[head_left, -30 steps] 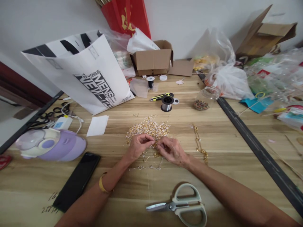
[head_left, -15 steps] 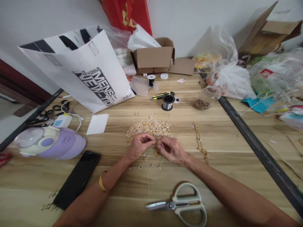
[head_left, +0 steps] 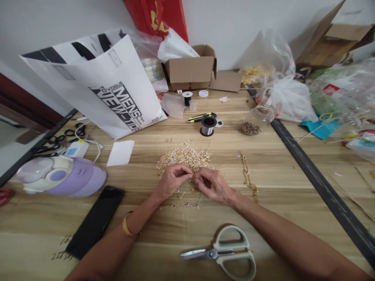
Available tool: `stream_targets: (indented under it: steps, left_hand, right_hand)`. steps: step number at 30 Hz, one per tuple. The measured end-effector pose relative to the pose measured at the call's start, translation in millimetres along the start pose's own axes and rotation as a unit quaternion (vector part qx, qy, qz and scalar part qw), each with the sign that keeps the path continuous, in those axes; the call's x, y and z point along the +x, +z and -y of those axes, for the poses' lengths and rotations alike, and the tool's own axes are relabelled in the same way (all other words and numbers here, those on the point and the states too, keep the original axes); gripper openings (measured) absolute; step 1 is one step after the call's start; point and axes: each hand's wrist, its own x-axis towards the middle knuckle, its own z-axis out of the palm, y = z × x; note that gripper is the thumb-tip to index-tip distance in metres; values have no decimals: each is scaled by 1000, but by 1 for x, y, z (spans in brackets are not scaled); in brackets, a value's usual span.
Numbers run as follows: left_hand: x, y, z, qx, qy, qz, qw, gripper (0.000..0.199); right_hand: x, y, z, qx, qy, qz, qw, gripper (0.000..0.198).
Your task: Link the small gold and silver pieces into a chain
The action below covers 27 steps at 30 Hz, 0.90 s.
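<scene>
My left hand [head_left: 175,178] is closed in a pinch, thumb and forefinger meeting at the near edge of a heap of small gold and silver chain pieces [head_left: 184,156]. Opposite it, my right hand [head_left: 213,185] is curled shut with its fingertips almost touching the left ones. Whatever lies between the fingertips is too small to make out. Just below the hands, a silver chain [head_left: 187,205] stretches over the wooden table. To the right of my right hand lies a gold chain [head_left: 247,177].
Scissors [head_left: 222,251] lie in front of me. A black phone [head_left: 96,220] and a purple bottle [head_left: 76,177] are at left. Beyond the heap stand a wire spool [head_left: 208,127], a bead jar [head_left: 254,121] and a cardboard box [head_left: 191,72]. A white paper bag [head_left: 102,89] leans behind.
Both hands stay in nearly the same place, still pinched together. The view has shifted very slightly; nothing else has visibly moved.
</scene>
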Motion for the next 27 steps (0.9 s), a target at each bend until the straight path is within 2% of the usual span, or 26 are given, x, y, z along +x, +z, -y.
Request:
stream_targets:
  steps: [27]
  left_hand:
    - [-2,2,-2,-5,18,19,1000,7]
  right_hand:
    - [1,0,0,-5,21,-15,1000,7]
